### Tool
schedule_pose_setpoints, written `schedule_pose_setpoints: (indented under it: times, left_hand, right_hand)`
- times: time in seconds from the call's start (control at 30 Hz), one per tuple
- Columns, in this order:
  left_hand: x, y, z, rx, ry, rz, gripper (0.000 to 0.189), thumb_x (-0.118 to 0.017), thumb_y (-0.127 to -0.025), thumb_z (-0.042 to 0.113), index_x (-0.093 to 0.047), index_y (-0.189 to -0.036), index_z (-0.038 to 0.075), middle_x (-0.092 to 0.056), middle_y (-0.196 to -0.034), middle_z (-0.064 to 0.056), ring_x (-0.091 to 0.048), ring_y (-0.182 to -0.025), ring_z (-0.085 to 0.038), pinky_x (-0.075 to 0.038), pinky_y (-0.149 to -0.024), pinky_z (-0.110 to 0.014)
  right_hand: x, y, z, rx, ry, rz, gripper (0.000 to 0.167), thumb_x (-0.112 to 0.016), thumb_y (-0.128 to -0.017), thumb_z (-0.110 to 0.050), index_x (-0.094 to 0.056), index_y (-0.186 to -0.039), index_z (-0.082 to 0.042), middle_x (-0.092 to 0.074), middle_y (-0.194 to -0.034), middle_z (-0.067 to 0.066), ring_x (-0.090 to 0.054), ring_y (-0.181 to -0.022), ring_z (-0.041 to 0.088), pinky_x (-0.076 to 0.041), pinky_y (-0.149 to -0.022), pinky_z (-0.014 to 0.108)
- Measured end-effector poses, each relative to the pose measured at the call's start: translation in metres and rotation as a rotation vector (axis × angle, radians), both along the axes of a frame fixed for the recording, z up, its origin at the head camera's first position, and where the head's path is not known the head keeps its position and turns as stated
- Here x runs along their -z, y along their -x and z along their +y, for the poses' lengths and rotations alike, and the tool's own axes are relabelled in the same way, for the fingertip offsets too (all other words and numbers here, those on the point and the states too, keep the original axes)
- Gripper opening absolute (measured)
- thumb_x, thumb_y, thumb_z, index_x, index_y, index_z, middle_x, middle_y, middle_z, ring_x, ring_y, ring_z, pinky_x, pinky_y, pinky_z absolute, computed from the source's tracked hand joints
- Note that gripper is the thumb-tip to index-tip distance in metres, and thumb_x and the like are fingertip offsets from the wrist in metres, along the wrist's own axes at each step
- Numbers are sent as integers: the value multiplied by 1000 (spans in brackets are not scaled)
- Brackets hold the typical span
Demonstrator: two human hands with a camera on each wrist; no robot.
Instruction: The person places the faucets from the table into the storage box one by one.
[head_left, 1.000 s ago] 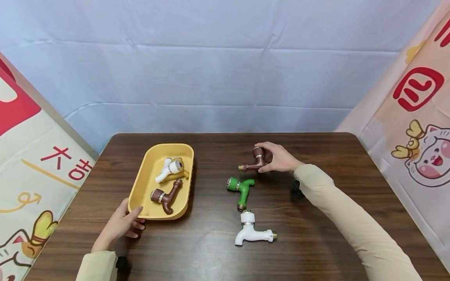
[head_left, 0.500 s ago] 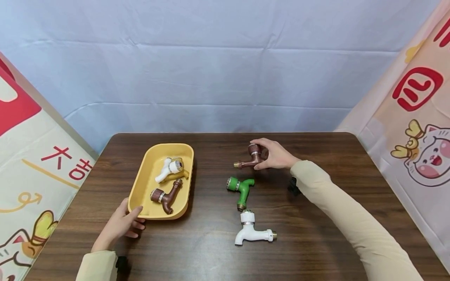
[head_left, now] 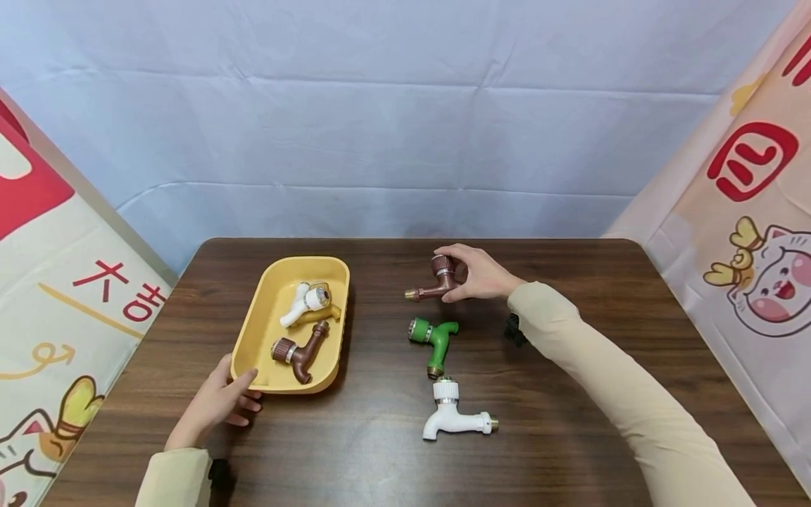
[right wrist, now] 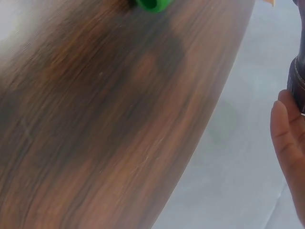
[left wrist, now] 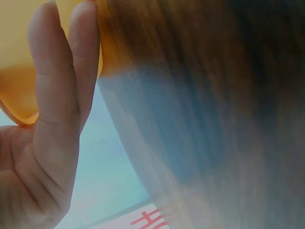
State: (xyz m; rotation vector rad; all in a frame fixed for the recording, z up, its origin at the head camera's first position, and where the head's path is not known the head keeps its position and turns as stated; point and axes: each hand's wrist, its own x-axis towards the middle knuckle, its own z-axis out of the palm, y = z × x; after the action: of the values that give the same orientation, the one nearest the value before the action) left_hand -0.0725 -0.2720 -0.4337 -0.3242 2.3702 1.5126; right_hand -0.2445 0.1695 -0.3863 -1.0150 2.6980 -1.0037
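My right hand (head_left: 478, 272) pinches a brown tap (head_left: 443, 271) with a ribbed knob, thumb and fingers around its knob end and body; the brass thread points left. In the right wrist view, part of a dark tap (right wrist: 298, 78) shows beside the fingers. With the thumb over the rim and the fingers outside, my left hand (head_left: 218, 401) holds the near left corner of a yellow tray (head_left: 253, 324). Inside it lie a white tap (head_left: 304, 304), partly covering a yellow tap (head_left: 326, 315), and another brown tap (head_left: 303, 354).
A green tap (head_left: 437, 341) lies on the dark wooden table (head_left: 570, 436) in front of the right hand. Nearer the front is a white tap (head_left: 456, 417), its brass thread pointing right. A pale cloth (head_left: 405, 141) hangs behind the table's far edge.
My right hand has moved left and slightly toward the far edge, carrying the brown tap behind the green one. The left hand and the tray have stayed in place.
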Motion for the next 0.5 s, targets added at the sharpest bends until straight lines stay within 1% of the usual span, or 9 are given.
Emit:
schedule_pose_setpoints:
  times: [0.3,0.5]
  left_hand:
    - [-1,1,0,9,5,1,48,-43,-97,26,-19,-132,3,-60,-79,-15,-63,-66,-26,-52,-50,-40]
    - [-1,1,-1,13,3,5,50,-43,-97,27,-18,-133,3,-60,-79,-15,-63,-66,-26,-51,-50,-40]
  right_hand:
    - [-4,5,-19,-31,12,22,78,-80,-66,-28,-43,-133,-10,-49,-121,8,-49,-97,21,-45,-75,38]
    - [-8,6,-31,-36,-7,24,78,-79,-66,-31,-43,-133,-12,-47,-126,9,-48,-103,23,-43,-82,41]
